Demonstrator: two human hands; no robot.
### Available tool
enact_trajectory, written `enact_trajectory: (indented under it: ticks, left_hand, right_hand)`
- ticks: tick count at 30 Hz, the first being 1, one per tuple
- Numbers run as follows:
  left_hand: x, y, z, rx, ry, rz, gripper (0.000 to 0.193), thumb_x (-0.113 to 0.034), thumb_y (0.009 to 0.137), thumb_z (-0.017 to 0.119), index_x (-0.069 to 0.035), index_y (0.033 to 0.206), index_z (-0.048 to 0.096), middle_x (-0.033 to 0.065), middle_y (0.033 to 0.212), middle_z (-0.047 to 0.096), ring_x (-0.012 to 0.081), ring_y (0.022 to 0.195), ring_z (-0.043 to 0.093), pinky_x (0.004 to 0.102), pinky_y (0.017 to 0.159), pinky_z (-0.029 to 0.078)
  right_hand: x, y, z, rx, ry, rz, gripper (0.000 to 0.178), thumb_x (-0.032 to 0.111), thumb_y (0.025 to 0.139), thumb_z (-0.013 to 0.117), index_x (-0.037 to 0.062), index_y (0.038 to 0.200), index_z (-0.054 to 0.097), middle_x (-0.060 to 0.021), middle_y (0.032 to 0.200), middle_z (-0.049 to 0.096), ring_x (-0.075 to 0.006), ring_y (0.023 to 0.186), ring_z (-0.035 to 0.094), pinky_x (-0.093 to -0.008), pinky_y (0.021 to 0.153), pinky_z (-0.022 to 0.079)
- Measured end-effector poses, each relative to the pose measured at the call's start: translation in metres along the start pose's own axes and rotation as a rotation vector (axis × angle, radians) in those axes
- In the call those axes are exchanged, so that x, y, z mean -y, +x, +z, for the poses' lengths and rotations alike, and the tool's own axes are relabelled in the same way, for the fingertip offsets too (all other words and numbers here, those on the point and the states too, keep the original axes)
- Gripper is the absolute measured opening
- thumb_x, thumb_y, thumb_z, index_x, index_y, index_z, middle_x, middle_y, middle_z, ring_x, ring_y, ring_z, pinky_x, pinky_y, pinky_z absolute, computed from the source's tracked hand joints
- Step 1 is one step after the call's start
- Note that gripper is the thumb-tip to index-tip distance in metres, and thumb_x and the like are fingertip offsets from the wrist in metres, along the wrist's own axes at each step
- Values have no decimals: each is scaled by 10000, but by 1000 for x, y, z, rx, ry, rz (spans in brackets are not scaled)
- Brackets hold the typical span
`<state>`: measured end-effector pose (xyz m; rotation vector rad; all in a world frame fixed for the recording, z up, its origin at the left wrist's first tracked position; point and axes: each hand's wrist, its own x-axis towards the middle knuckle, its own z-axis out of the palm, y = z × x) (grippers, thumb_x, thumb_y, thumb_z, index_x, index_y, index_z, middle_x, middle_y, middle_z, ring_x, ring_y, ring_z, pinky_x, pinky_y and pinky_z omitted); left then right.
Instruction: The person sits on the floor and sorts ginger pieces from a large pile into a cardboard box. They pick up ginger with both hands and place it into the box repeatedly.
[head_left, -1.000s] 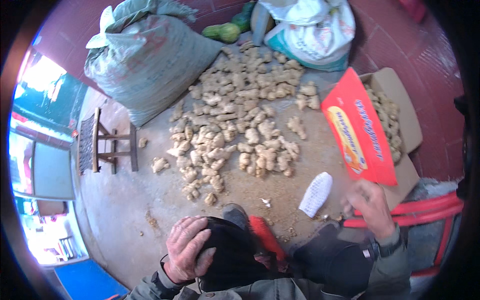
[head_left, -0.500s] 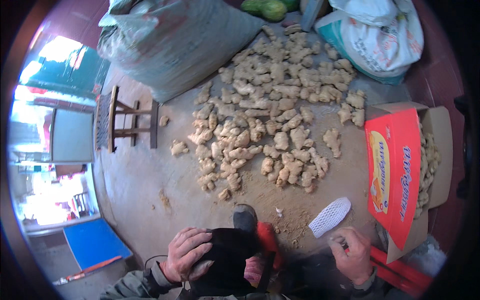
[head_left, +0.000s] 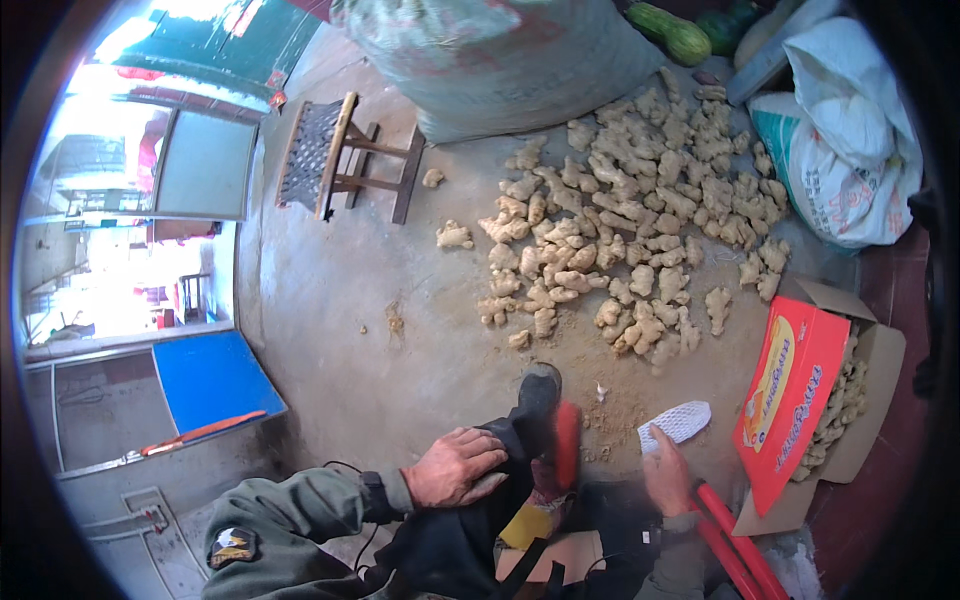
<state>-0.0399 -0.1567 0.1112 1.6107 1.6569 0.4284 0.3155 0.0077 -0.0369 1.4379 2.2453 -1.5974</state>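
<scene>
My left hand [head_left: 460,467] lies palm down on my dark-trousered knee, its fingers stretched and holding nothing. Low on the right, my right hand [head_left: 668,478] is at the near end of a white foam net sleeve [head_left: 685,420]. Its thumb lies over the net and the other fingers are mostly hidden, seemingly beneath it. Beyond my shoe [head_left: 540,386], many ginger roots [head_left: 640,225] are spread in a heap on the dusty floor. More ginger [head_left: 840,405] fills a red cardboard box [head_left: 783,400] with raised flaps, to the right of the net.
A large woven sack [head_left: 510,70] stands behind the ginger, with a white sack [head_left: 850,140] at far right and green gourds [head_left: 680,38] between. A low wooden stool [head_left: 350,160] stands at left. Red bars [head_left: 735,545] lie beside my right wrist; a blue panel [head_left: 210,385] is at left.
The view has swung left, so the floor things sit farther right. My right hand has come onto the foam net sleeve, which it was apart from before. My left hand stays on my knee.
</scene>
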Motion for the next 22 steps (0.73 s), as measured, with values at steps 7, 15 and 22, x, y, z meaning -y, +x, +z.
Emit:
enact_trajectory:
  ticks: [7, 15, 22]
  left_hand:
    - [-11, -55, 16, 32, 14, -103, 257, -273, 969, 696, -46, 1088, 693, 141, 1018, 666, 340, 990, 660, 459, 876, 525]
    - [-40, -114, 48, 25, 80, -283, 252, -309, 910, 710, -86, 1025, 684, 117, 983, 632, 307, 987, 634, 465, 795, 482]
    - [-23, -195, 70, -105, -131, -537, 292, -344, 941, 668, -69, 1028, 715, 153, 1096, 659, 330, 1051, 638, 565, 885, 504]
  right_hand:
    - [111, -30, -35, 134, 50, 108, 341, 84, 960, 687, -24, 1283, 663, -220, 1107, 775, -318, 986, 777, -422, 874, 596]
    - [230, -83, -82, 174, -54, 257, 286, 126, 976, 687, -36, 1212, 705, -192, 1054, 784, -237, 953, 763, -376, 863, 589]
    - [242, -106, -80, 430, -160, 361, 325, 152, 983, 687, -71, 1218, 678, -149, 1011, 745, -203, 855, 729, -342, 711, 597]
